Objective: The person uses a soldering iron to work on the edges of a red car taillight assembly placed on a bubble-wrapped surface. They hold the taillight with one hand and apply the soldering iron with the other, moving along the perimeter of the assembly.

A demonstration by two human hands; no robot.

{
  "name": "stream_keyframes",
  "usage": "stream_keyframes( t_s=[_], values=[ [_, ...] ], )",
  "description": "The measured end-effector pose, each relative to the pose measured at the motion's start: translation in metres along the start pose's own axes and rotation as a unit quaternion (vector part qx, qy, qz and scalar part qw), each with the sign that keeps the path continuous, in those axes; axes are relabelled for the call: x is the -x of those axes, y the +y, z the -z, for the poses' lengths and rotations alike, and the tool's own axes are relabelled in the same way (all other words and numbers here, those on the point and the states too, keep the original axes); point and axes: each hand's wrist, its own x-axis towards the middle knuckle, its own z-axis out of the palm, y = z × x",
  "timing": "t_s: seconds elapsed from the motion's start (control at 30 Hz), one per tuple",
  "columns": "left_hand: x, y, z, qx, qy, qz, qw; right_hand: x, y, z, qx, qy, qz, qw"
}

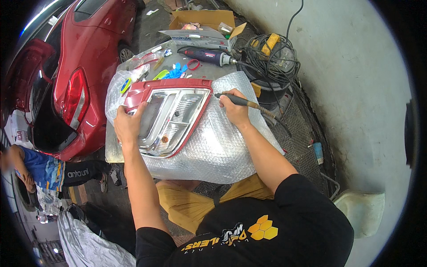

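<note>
A car tail light (178, 113) with a red rim and a clear and chrome inside lies tilted on a bubble-wrapped work surface (222, 151). My left hand (128, 122) grips its left side, thumb on top and fingers curled round the edge. In my right hand (235, 109) is a pen-shaped, soldering-iron-like tool (237, 99) with a dark handle and a corded rear end. Its thin metal tip points left and meets, or nearly meets, the lamp's upper right corner; exact contact is too small to tell.
Beyond the lamp lie a corded power tool (207, 56), blue gloves (176, 71), red-handled scissors (193, 65) and an open cardboard box (202, 20). Coiled cables (278, 55) sit on a dark drum to the right, before a wall. A red car (84, 58) and a person (42, 169) are at left.
</note>
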Motion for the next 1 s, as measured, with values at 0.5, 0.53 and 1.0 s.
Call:
stream_keyframes(
  t_s=[0.5, 0.53, 1.0],
  values=[
    [0.0022, -0.0011, 0.0004, 0.021, 0.015, -0.018, 1.000, 0.0022, -0.0042, -0.0009, -0.034, 0.006, -0.037, 0.999],
    [0.0019, -0.0017, 0.0002, 0.021, 0.015, -0.017, 1.000, 0.0018, -0.0036, 0.0000, -0.026, -0.004, -0.038, 0.999],
    [-0.0009, -0.0077, -0.0040, 0.029, 0.023, -0.023, 0.999, 0.0019, -0.0035, -0.0032, -0.053, 0.017, -0.042, 0.998]
  ],
)
